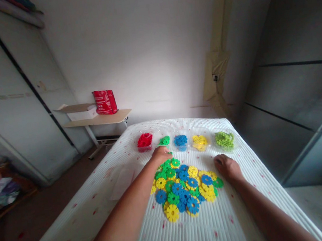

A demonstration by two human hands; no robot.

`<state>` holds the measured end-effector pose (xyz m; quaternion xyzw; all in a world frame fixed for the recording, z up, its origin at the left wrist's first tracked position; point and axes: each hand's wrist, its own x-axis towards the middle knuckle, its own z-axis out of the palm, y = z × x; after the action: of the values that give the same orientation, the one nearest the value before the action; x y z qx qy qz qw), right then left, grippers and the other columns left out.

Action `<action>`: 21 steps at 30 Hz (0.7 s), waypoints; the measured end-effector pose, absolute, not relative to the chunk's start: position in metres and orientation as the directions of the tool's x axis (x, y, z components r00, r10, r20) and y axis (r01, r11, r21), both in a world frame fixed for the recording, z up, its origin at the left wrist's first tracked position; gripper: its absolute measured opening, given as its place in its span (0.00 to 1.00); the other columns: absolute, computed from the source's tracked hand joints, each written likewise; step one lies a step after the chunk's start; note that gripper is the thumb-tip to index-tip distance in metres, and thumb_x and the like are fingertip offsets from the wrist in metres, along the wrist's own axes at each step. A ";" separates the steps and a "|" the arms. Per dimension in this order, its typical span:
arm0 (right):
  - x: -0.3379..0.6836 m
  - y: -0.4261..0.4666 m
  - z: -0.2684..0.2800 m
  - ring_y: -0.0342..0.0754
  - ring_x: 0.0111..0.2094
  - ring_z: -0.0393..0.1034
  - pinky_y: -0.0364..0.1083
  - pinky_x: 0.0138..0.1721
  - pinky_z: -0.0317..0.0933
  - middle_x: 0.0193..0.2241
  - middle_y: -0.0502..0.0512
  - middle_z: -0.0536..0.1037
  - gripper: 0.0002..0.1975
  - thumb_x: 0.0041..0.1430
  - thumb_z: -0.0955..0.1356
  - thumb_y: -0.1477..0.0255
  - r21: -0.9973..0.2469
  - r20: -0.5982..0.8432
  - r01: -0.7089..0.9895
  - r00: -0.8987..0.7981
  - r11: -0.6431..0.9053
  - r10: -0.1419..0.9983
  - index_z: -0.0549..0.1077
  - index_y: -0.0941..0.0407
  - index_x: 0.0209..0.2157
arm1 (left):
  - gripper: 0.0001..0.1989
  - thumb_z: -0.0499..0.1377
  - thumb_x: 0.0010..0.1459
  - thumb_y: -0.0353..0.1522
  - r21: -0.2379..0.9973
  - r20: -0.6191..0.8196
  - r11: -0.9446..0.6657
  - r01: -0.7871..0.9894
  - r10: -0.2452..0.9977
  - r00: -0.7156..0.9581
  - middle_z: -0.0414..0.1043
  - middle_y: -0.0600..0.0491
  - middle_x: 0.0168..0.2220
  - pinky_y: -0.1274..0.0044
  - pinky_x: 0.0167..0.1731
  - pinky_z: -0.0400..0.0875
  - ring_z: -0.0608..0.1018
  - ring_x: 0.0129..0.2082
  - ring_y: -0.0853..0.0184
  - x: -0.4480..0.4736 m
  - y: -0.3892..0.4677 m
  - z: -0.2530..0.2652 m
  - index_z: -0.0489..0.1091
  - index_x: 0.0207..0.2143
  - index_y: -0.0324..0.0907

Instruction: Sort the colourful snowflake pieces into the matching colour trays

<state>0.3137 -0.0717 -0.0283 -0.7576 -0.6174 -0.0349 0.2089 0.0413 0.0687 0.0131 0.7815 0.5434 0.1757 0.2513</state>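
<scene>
My left hand [161, 154] is closed on a green notched plastic disc [170, 155], just in front of the container of green discs [164, 140]. My right hand [229, 166] rests curled on the bed to the right of the pile; its fingers are bent under, and what they hold, if anything, is hidden. Between my arms lies a loose pile of blue discs [184, 195], yellow discs [172, 212] and more green discs [172, 198], many overlapping.
Clear containers in a row hold red pieces [145, 140], blue pieces [181, 140], yellow pieces [200, 141] and light green pieces [224, 140]. A transparent sheet [123, 181] lies left of the pile. Beyond the bed stands a small table [103, 118] with a red bag [105, 102].
</scene>
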 end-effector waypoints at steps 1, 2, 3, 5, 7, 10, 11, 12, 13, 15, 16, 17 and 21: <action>0.314 -0.071 -0.029 0.44 0.31 0.67 0.40 0.28 0.51 0.32 0.52 0.75 0.11 0.58 0.60 0.71 -0.274 0.314 0.950 0.234 -0.148 0.920 0.74 0.54 0.31 | 0.15 0.62 0.43 0.33 0.570 0.007 -0.300 0.765 0.933 0.361 0.75 0.54 0.29 0.79 0.28 0.66 0.76 0.32 0.64 0.041 0.067 0.012 0.73 0.36 0.39; 0.314 -0.071 -0.029 0.44 0.31 0.67 0.40 0.28 0.51 0.32 0.52 0.75 0.11 0.58 0.60 0.71 -0.276 0.317 0.950 0.234 -0.146 0.919 0.74 0.54 0.31 | 0.16 0.62 0.43 0.34 0.553 0.008 -0.320 0.769 0.925 0.379 0.75 0.54 0.31 0.79 0.29 0.67 0.76 0.33 0.65 0.042 0.065 0.011 0.73 0.37 0.39; 0.314 -0.071 -0.029 0.44 0.31 0.67 0.40 0.28 0.51 0.32 0.52 0.75 0.11 0.58 0.60 0.71 -0.277 0.318 0.950 0.234 -0.146 0.919 0.74 0.54 0.31 | 0.17 0.62 0.42 0.33 0.541 0.008 -0.342 0.769 0.916 0.402 0.76 0.54 0.32 0.80 0.29 0.67 0.76 0.33 0.65 0.044 0.061 0.010 0.73 0.38 0.39; 0.314 -0.071 -0.029 0.44 0.31 0.67 0.40 0.28 0.51 0.32 0.52 0.75 0.11 0.58 0.60 0.71 -0.280 0.316 0.949 0.236 -0.147 0.919 0.74 0.54 0.32 | 0.16 0.63 0.40 0.32 0.508 0.005 -0.383 0.771 0.897 0.443 0.76 0.53 0.34 0.79 0.32 0.67 0.76 0.35 0.64 0.050 0.052 0.009 0.74 0.36 0.41; 0.314 -0.072 -0.029 0.44 0.32 0.68 0.40 0.28 0.51 0.33 0.52 0.75 0.10 0.57 0.60 0.72 -0.282 0.315 0.948 0.237 -0.148 0.919 0.74 0.55 0.32 | 0.15 0.63 0.37 0.29 0.468 0.003 -0.409 0.784 0.887 0.461 0.76 0.51 0.36 0.78 0.35 0.67 0.76 0.38 0.61 0.059 0.044 0.007 0.74 0.32 0.41; 0.315 -0.072 -0.029 0.44 0.32 0.68 0.40 0.28 0.51 0.33 0.52 0.75 0.10 0.57 0.61 0.72 -0.287 0.321 0.947 0.235 -0.142 0.918 0.74 0.54 0.32 | 0.13 0.63 0.33 0.26 0.427 -0.010 -0.415 0.803 0.886 0.463 0.75 0.47 0.38 0.76 0.38 0.67 0.75 0.41 0.58 0.069 0.039 0.007 0.74 0.28 0.40; 0.315 -0.072 -0.029 0.44 0.32 0.68 0.40 0.29 0.52 0.33 0.52 0.75 0.11 0.57 0.60 0.72 -0.288 0.322 0.947 0.233 -0.139 0.918 0.74 0.54 0.32 | 0.12 0.63 0.32 0.25 0.425 -0.021 -0.413 0.806 0.885 0.464 0.76 0.46 0.38 0.76 0.38 0.67 0.75 0.40 0.58 0.071 0.039 0.007 0.74 0.27 0.40; 0.315 -0.071 -0.030 0.44 0.32 0.68 0.40 0.29 0.52 0.33 0.52 0.75 0.11 0.57 0.60 0.72 -0.290 0.321 0.947 0.231 -0.137 0.919 0.74 0.54 0.32 | 0.12 0.63 0.32 0.25 0.428 -0.033 -0.411 0.805 0.883 0.468 0.76 0.46 0.36 0.76 0.37 0.67 0.76 0.39 0.58 0.073 0.040 0.007 0.74 0.26 0.39; 0.316 -0.071 -0.030 0.44 0.32 0.68 0.40 0.29 0.52 0.33 0.52 0.75 0.11 0.58 0.60 0.71 -0.291 0.319 0.947 0.229 -0.134 0.920 0.74 0.54 0.32 | 0.11 0.63 0.32 0.25 0.438 -0.044 -0.408 0.801 0.880 0.472 0.76 0.47 0.34 0.76 0.36 0.67 0.76 0.38 0.58 0.073 0.043 0.007 0.74 0.25 0.39; 0.317 -0.071 -0.031 0.44 0.32 0.68 0.40 0.29 0.52 0.33 0.52 0.75 0.11 0.58 0.60 0.71 -0.294 0.315 0.946 0.227 -0.132 0.922 0.74 0.54 0.32 | 0.11 0.63 0.34 0.28 0.477 -0.063 -0.400 0.783 0.873 0.484 0.77 0.49 0.31 0.77 0.32 0.68 0.77 0.34 0.60 0.071 0.049 0.007 0.75 0.27 0.38; 0.317 -0.070 -0.031 0.44 0.32 0.68 0.40 0.29 0.52 0.33 0.52 0.75 0.11 0.58 0.60 0.71 -0.295 0.314 0.946 0.227 -0.133 0.922 0.74 0.54 0.32 | 0.11 0.63 0.37 0.30 0.505 -0.068 -0.393 0.769 0.869 0.489 0.77 0.51 0.30 0.77 0.31 0.68 0.77 0.33 0.61 0.068 0.053 0.006 0.75 0.29 0.39; 0.317 -0.070 -0.031 0.44 0.32 0.68 0.40 0.29 0.52 0.33 0.52 0.75 0.11 0.58 0.60 0.72 -0.296 0.313 0.946 0.228 -0.133 0.922 0.74 0.54 0.32 | 0.12 0.62 0.40 0.32 0.534 -0.069 -0.384 0.753 0.868 0.491 0.77 0.52 0.29 0.78 0.30 0.68 0.77 0.32 0.63 0.065 0.057 0.006 0.75 0.31 0.39; 0.316 -0.070 -0.031 0.44 0.32 0.67 0.40 0.29 0.52 0.33 0.53 0.75 0.11 0.57 0.60 0.72 -0.284 0.319 0.949 0.230 -0.138 0.920 0.74 0.55 0.32 | 0.15 0.60 0.46 0.34 0.623 -0.020 -0.327 0.711 0.902 0.432 0.76 0.53 0.32 0.79 0.32 0.68 0.77 0.34 0.65 0.047 0.070 0.003 0.74 0.38 0.38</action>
<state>0.3161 -0.0702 -0.0312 -0.7537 -0.6197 -0.0337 0.2164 0.0468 0.0701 0.0032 0.7969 0.5058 0.1680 0.2845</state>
